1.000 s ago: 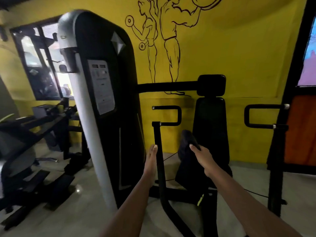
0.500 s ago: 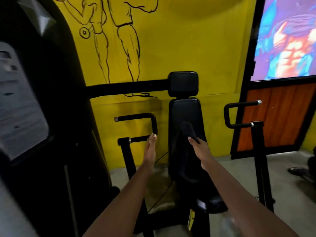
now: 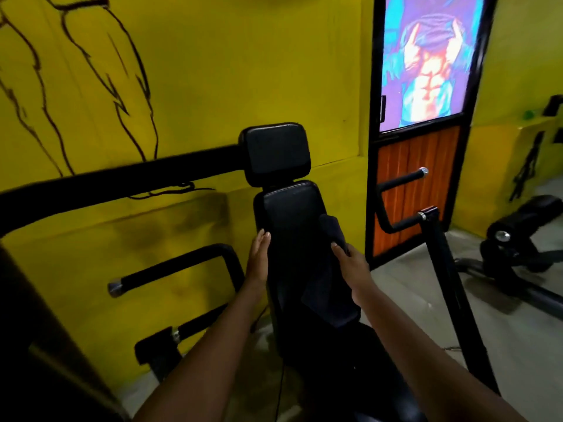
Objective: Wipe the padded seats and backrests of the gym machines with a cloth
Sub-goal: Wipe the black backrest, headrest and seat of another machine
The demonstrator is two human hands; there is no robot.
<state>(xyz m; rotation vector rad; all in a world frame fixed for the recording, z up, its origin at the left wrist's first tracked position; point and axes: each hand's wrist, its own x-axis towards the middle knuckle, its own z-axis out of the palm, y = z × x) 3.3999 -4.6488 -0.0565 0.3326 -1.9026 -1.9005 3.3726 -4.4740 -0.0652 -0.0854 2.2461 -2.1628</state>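
Observation:
A black gym machine stands against the yellow wall, with a square padded headrest (image 3: 275, 153) above a long padded backrest (image 3: 292, 214). My right hand (image 3: 350, 263) grips a dark cloth (image 3: 332, 233) that hangs down over the right side of the backrest. With straight fingers, my left hand (image 3: 258, 257) lies flat against the backrest's left edge. The seat below is dark and hard to make out behind my arms.
Black handle bars (image 3: 182, 266) stick out on the left, and another handle post (image 3: 438, 254) rises on the right. A door with a poster (image 3: 426, 62) stands behind it. A low black bench (image 3: 524, 236) sits on the floor at far right.
I have come closer and turned right, so the backrest now sits straight ahead. My left hand has reached the backrest's left edge. The right hand holds the cloth higher against the pad.

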